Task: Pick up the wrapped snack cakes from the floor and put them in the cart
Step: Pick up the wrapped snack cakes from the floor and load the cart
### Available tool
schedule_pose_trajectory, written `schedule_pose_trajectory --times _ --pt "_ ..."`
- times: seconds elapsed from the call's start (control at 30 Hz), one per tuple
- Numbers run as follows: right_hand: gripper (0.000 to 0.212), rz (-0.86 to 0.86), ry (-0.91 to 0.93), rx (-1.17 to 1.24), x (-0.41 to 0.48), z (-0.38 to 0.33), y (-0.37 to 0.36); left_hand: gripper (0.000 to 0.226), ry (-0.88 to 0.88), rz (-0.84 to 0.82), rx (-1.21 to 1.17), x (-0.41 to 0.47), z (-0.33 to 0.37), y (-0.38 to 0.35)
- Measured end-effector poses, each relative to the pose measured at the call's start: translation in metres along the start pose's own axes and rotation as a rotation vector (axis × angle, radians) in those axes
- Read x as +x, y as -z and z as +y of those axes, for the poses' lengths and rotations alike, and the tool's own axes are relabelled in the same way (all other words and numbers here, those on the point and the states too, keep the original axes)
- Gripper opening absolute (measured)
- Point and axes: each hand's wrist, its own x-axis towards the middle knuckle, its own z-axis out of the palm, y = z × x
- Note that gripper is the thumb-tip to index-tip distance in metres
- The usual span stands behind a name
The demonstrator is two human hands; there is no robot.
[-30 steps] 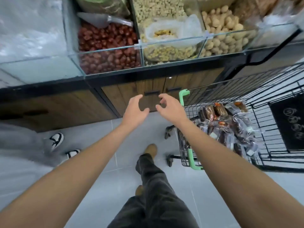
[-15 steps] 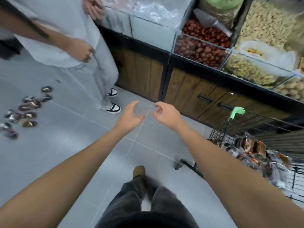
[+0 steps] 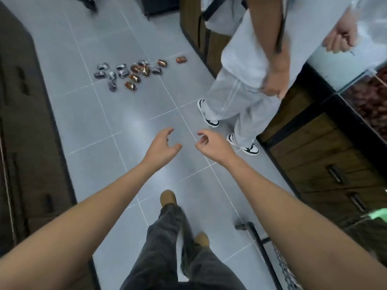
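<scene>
Both hands, the left hand [image 3: 160,147] and right hand [image 3: 213,144], hang empty with loosely curled fingers. Wrapped snack cakes [image 3: 134,73] lie scattered on the far gray tile floor [image 3: 117,114]; the cart [image 3: 270,260] stands near right.

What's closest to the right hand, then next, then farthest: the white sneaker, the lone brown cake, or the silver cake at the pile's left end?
From the right hand:
1. White sneaker, just to its right.
2. Lone brown cake, ahead, right of the pile.
3. Silver cake, the pile's far left end.

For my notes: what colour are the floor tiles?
The tiles are light grey; head view.
</scene>
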Motion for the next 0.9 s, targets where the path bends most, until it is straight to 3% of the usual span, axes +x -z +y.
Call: schedule_pose_trajectory --times 0.37,0.63,0.9 --pt "0.039 -0.150 0.161 -0.100 0.081 -0.146 -0.087 0.056 0.158 0.182 -0.035 0.029 -0.097 0.145" --pt "0.040 -0.140 0.134 -0.073 0.183 -0.253 -0.141 0.055 0.109 0.186 -0.013 0.119 -0.142 0.261" --pt "0.039 -0.114 0.099 -0.075 0.269 -0.318 -0.157 0.049 0.080 0.141 0.011 0.208 -0.147 0.339"
